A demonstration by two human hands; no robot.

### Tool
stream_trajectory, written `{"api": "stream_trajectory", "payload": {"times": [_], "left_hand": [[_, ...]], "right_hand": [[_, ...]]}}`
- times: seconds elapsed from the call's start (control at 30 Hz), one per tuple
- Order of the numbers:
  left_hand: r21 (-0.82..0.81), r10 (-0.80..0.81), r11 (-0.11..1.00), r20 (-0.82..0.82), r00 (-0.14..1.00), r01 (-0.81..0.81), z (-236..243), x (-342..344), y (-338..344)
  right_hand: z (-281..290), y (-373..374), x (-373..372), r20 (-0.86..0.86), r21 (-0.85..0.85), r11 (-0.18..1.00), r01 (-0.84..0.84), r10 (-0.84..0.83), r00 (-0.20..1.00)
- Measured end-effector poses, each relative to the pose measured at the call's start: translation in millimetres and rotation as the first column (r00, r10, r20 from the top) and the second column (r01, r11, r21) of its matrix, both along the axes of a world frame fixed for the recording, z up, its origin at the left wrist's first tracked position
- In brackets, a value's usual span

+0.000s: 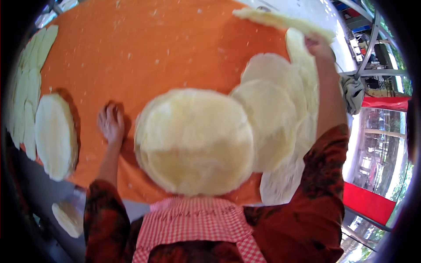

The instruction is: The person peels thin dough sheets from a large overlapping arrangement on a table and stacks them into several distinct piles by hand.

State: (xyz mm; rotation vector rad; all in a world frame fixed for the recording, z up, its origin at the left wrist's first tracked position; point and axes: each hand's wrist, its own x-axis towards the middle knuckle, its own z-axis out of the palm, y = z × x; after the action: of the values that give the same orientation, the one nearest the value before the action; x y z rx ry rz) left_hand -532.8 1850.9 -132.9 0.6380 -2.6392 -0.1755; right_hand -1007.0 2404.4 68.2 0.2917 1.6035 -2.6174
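I see bright, soft daylight on the orange bench point(131, 52), with short shadows beside the dough rounds on it. Beyond the bench's edges, fisheye bending, dark vignette and blown-out glare to its right.

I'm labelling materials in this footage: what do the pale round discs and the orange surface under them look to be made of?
The discs look like raw rolled dough: matte, pale cream, thin, with soft uneven edges; the one lifted by the right hand sags. The orange surface seems to be cloth, dull and dusted with white specks, probably flour. The left hand rests on it.

Head view, straight down, close over orange cloth point(131, 57)
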Motion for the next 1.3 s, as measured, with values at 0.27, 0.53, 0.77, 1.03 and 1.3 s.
{"api": "stream_trajectory", "payload": {"times": [0.27, 0.53, 0.77, 1.03, 1.3], "left_hand": [[0.075, 0.03, 0.997, -0.034, 0.999, -0.028, -4, 12, -3], [0.498, -0.137, 0.817, -0.321, 0.937, 0.29, 45, 53, 2], [0.859, -0.245, -0.504, -0.042, 0.969, -0.09, 102, 226, 121], [0.536, 0.085, -0.836, -0.083, 0.993, 0.116, 63, 207, 186], [0.583, 0.163, -0.779, -0.167, 0.972, 0.231, 90, 207, 216]], "right_hand": [[67, -70, 419, 0.016, 0.176, 0.971, 0.16, -0.165, 0.986], [-122, -165, 629, 0.608, -0.184, 0.968, 0.169, -0.024, 0.794], [-79, -187, 630, 0.579, -0.263, 0.949, 0.172, 0.013, 0.815], [-63, -149, 640, 0.608, -0.365, 0.832, -0.417, 0.553, 0.57], [-50, -131, 600, -0.255, 0.926, 0.369, -0.075, 0.762, 0.595]]}}
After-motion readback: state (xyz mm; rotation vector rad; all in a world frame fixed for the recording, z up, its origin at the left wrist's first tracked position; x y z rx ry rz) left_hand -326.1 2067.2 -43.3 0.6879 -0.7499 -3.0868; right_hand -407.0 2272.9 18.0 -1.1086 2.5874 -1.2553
